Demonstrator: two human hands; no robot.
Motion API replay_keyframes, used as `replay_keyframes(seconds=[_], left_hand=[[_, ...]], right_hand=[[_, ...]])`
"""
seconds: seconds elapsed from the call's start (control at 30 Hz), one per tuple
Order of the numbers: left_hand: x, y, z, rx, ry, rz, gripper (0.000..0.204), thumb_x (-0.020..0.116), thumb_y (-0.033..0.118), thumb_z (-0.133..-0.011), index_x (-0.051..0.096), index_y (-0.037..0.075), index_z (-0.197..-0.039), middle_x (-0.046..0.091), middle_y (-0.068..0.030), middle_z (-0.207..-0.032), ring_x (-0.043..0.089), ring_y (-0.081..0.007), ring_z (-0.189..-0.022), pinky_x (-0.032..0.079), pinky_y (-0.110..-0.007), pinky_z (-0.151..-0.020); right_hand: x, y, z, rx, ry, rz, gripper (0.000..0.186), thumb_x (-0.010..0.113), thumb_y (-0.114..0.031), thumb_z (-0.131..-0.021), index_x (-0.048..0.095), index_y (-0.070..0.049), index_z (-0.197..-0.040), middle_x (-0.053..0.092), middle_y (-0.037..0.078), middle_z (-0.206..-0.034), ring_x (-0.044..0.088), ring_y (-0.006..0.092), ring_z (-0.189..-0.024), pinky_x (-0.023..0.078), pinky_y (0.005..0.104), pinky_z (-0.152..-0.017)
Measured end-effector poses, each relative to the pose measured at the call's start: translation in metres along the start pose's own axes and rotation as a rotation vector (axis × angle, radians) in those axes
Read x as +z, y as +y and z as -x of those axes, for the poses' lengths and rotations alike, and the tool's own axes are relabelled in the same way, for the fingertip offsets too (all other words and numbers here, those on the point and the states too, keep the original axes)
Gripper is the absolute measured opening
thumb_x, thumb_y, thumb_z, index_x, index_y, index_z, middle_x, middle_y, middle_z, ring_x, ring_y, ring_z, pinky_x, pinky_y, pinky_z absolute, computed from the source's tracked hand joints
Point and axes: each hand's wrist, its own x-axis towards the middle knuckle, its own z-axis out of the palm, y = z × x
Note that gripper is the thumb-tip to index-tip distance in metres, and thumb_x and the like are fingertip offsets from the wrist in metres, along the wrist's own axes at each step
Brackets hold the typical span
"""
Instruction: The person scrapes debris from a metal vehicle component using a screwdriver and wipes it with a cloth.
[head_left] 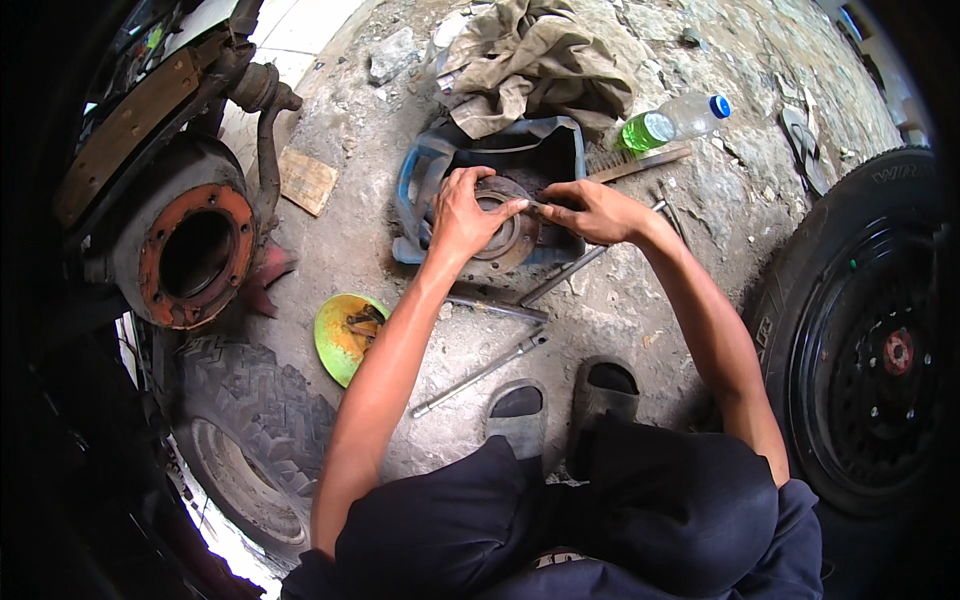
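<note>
My left hand (466, 218) is wrapped over the left side of a round, dirty metal flange (512, 243) with a ring-shaped face, its thumb reaching across the top. From the other side, my right hand (598, 212) pinches a small thin piece at the flange's upper right edge, close to the left thumb. That piece is too small to name. Both hands work over a blue cut-open plastic container (573, 150) with a dark, grimy inside. The flange tilts over its near rim, and its lower part shows.
A T-handle wrench (565, 277) and a socket bar (480, 376) lie nearby, with a yellow-green dish (330, 335) of bolts. Beyond are a rag (540, 65), a wooden-handled brush (655, 160) and a bottle (690, 115). An axle housing (200, 215) and tyres (860, 320) flank me.
</note>
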Motion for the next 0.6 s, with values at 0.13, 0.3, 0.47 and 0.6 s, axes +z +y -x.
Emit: replay_keyframes(seconds=[0.13,0.3,0.47,0.6], left_hand=[[0.001,-0.001,-0.002,-0.039,0.022,0.058,0.071,0.097,0.043,-0.067,0.069,0.003,-0.119,0.067,-0.0134,-0.118,0.067,-0.0287,-0.111,0.054,-0.041,-0.097],[-0.001,-0.005,-0.002,-0.020,0.019,0.034,0.074,0.098,0.043,-0.065,0.070,0.004,-0.120,0.067,-0.0134,-0.119,0.067,-0.0292,-0.111,0.054,-0.040,-0.098],[0.000,-0.007,-0.003,0.004,0.028,0.050,0.075,0.098,0.044,-0.065,0.069,0.003,-0.121,0.067,-0.0137,-0.119,0.067,-0.0298,-0.113,0.054,-0.040,-0.099],[0.002,-0.005,-0.004,-0.043,0.015,0.044,0.073,0.097,0.044,-0.065,0.070,0.003,-0.120,0.067,-0.0135,-0.117,0.067,-0.0291,-0.111,0.054,-0.040,-0.098]], right_hand=[[0.013,-0.014,0.010,0.035,0.119,-0.009,0.045,0.057,-0.039,-0.106,0.064,-0.001,-0.128,0.072,0.025,-0.114,0.071,0.0366,-0.107,0.054,0.0429,-0.090],[0.027,-0.032,0.021,0.126,0.208,0.075,0.042,0.059,-0.034,-0.104,0.065,0.000,-0.127,0.072,0.026,-0.109,0.070,0.0430,-0.105,0.055,0.0457,-0.089],[0.001,-0.008,0.021,0.041,0.063,0.042,0.049,0.059,-0.039,-0.105,0.063,0.003,-0.130,0.074,0.023,-0.104,0.072,0.0335,-0.097,0.054,0.0425,-0.086],[-0.006,-0.013,0.016,0.073,0.017,-0.008,0.048,0.059,-0.038,-0.105,0.062,0.003,-0.131,0.072,0.023,-0.107,0.070,0.0333,-0.099,0.054,0.0412,-0.088]])
